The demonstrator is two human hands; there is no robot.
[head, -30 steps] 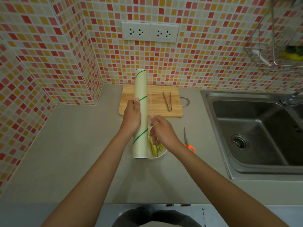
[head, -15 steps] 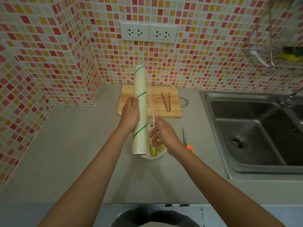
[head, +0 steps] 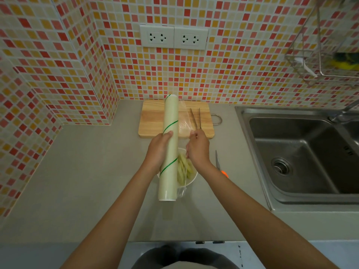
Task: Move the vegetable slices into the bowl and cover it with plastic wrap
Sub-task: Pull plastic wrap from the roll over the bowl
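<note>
My left hand [head: 159, 151] grips a long pale roll of plastic wrap [head: 169, 121] with green stripes, held lengthwise over the counter. My right hand [head: 197, 147] pinches the loose clear film [head: 184, 123] just to the right of the roll. Below both hands sits a white bowl [head: 191, 180] holding pale green vegetable slices [head: 183, 169]; the roll hides the bowl's left part.
A wooden cutting board [head: 153, 121] lies against the tiled wall with metal tongs [head: 195, 118] on it. Orange-handled scissors [head: 218, 162] lie right of the bowl. A steel sink [head: 303, 158] fills the right side. A wire rack [head: 326, 55] hangs above it.
The right hand has drawn a short stretch of film away from the roll, to the right. The left hand still holds the roll, which now sits slightly lower over the bowl.
</note>
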